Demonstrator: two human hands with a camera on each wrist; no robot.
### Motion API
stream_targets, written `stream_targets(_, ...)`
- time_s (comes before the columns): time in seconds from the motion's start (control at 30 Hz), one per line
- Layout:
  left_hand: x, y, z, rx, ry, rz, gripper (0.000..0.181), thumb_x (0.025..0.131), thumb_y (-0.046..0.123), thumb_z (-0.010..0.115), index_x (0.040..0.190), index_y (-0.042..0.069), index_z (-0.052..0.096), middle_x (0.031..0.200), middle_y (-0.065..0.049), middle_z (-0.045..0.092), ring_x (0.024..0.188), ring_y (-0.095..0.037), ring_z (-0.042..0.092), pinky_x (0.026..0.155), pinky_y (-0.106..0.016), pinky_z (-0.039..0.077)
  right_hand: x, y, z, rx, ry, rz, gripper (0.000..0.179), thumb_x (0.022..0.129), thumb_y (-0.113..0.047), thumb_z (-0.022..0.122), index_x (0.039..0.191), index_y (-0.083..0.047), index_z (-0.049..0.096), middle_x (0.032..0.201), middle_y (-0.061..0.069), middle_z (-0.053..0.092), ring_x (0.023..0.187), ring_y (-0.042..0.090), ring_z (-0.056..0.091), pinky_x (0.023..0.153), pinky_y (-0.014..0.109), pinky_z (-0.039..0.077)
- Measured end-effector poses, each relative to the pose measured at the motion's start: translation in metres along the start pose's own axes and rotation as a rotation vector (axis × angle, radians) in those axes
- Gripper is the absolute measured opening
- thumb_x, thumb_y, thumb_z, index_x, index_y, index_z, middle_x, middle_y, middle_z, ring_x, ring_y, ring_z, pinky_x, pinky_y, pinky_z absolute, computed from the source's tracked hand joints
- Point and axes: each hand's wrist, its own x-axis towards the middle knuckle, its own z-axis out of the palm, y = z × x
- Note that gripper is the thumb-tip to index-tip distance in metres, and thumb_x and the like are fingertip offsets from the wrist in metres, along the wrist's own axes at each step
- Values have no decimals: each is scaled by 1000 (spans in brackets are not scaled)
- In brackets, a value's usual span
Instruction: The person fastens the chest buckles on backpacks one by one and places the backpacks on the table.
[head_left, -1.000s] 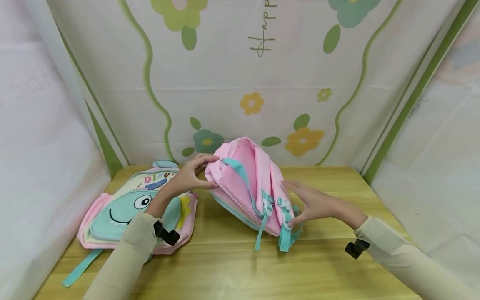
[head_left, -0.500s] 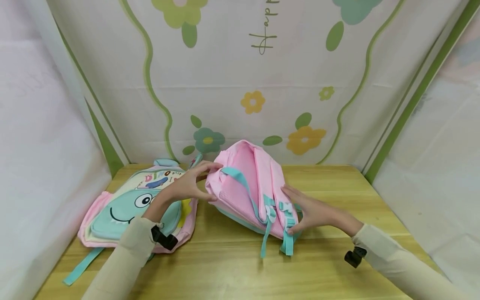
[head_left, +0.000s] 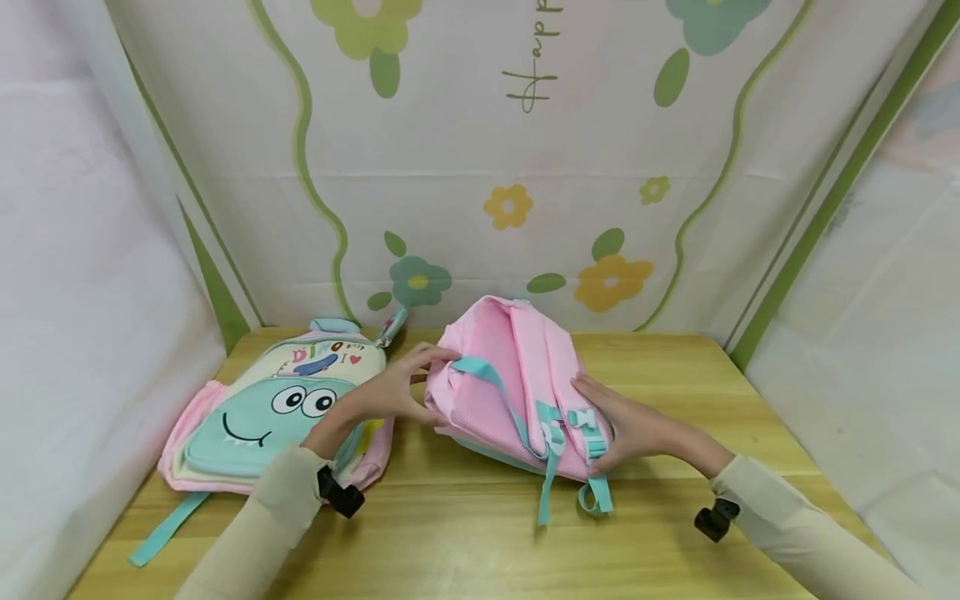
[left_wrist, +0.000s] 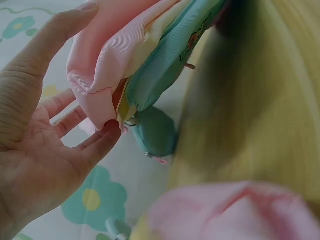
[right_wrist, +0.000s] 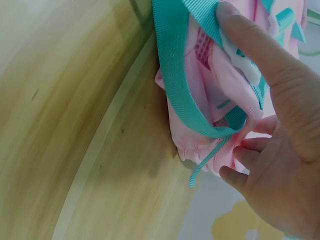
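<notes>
The long cream sleeves (head_left: 251, 525) are plain; each cuff (head_left: 303, 468) bears a black strap (head_left: 326, 481) and a boxy black camera (head_left: 347, 502).

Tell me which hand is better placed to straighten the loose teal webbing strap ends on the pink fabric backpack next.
Probably the right hand: it grips the pink fabric backpack beside the loose teal webbing strap ends, while the left hand holds the opposite side, farther from them.

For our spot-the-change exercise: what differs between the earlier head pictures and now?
In the head view, the pink backpack has come lower and slightly to the right. The left hand and right hand have moved the same way, both still on it. The dinosaur backpack stayed lying on the table.
</notes>
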Motion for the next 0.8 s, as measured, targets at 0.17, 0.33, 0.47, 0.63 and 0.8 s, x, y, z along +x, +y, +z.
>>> stream_targets(0.17, 8, -4, 15, 17, -1, 21, 87, 74, 17, 92, 149, 11, 47, 136, -13, 45, 129, -30, 44, 108, -60, 45, -8, 7, -5, -7, -19, 18, 134, 65, -52, 94, 161, 3, 18, 168, 28, 13, 152, 49, 21, 114, 65, 32)
stream_targets(0.33, 15, -4, 26, 12, -29, -1, 87, 74, 19, 92, 148, 13, 47, 133, -12, 44, 128, -28, 43, 108, -57, 45, -15, 11, -11, 14, -48, 34, 133, 64, -46, 96, 160, 5, 19, 167, 30, 12, 152, 50, 20, 115, 65, 31)
stream_targets(0.47, 18, -6, 34, 29, -74, -30, 86, 75, 22, 91, 149, 14, 46, 135, -12, 44, 127, -28, 45, 107, -53, 46, -20, 14, -14, 17, -71, 37, 130, 65, -43, 96, 159, 6, 20, 166, 31, 13, 151, 52, 20, 115, 64, 32)
stream_targets(0.63, 18, -11, 46, 65, -132, -76, 87, 77, 28, 90, 150, 12, 45, 141, -15, 44, 124, -30, 51, 104, -49, 48, -25, 16, -20, 6, -116, 61, 125, 65, -37, 96, 158, 5, 24, 166, 30, 17, 150, 52, 24, 114, 64, 33)
stream_targets(0.8, 18, -15, 59, 74, -171, -104, 87, 78, 29, 89, 150, 10, 45, 139, -15, 44, 119, -28, 51, 103, -48, 48, -28, 16, -27, -1, -153, 89, 125, 63, -35, 97, 158, 4, 26, 166, 28, 19, 150, 51, 26, 113, 65, 33)
